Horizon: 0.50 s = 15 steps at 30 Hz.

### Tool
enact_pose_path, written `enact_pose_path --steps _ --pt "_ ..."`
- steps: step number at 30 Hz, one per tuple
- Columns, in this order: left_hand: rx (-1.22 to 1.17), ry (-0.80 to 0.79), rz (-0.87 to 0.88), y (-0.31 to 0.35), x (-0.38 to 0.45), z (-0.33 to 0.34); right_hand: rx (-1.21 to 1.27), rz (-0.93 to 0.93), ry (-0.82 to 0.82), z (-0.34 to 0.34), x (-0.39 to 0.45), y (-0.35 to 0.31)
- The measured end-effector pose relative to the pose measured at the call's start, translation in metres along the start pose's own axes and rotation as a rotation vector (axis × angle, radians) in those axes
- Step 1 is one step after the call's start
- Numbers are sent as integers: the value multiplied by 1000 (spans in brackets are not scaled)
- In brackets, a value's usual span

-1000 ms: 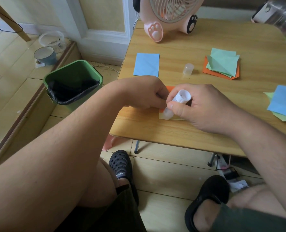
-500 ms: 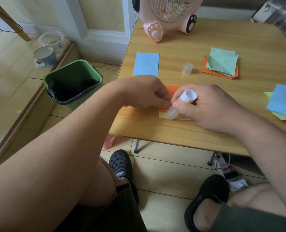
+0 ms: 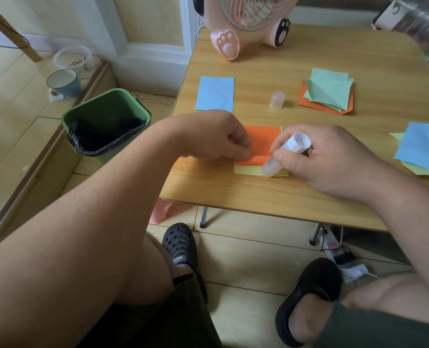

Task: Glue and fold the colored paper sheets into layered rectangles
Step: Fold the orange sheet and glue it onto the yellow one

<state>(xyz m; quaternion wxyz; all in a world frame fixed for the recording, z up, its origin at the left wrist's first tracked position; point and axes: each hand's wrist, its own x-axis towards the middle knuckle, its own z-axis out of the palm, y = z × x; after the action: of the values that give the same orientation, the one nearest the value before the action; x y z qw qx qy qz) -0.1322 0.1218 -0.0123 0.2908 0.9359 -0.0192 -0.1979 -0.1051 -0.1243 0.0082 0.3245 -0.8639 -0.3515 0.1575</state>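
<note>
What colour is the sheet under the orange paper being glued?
Pale yellow sheet, seen in the head view.

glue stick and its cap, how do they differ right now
The glue stick is gripped in the right hand and tilted, its tip down on the yellow paper; the cap stands upright and untouched farther back on the table. The glue stick is long and white, while the cap is short and see-through. Both are round plastic pieces. Meanwhile the left hand pinches the orange paper.
</note>
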Motion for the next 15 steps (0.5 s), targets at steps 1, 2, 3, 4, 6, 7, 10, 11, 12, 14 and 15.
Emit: enact_pose_path --steps 1,2,3,4,6,7,10,11,12,14,15 --pt "-3 3 1 0 0 0 1 1 2 -1 -1 1" --pt "-4 5 1 -1 0 1 2 3 7 -1 -2 2" --pt "-5 6 3 -1 0 1 -1 6 12 -2 -3 3" --pt "-5 7 5 -1 0 1 -5 8 14 -3 -4 4" --pt "-5 10 4 -1 -1 1 -12 17 15 -6 -7 8" --pt "-4 10 2 -1 -1 1 -12 21 19 -8 -8 9" --pt "3 12 -3 0 -1 0 -12 25 31 -11 -12 11" --pt "5 14 -4 0 -1 0 -14 28 33 -12 -12 11" --pt "4 16 -2 1 -2 0 -18 32 33 -12 -13 11" --pt "-1 18 -2 1 -2 0 -31 29 31 -12 -14 11" --pt "-2 17 -3 0 -1 0 -37 27 32 -12 -14 11"
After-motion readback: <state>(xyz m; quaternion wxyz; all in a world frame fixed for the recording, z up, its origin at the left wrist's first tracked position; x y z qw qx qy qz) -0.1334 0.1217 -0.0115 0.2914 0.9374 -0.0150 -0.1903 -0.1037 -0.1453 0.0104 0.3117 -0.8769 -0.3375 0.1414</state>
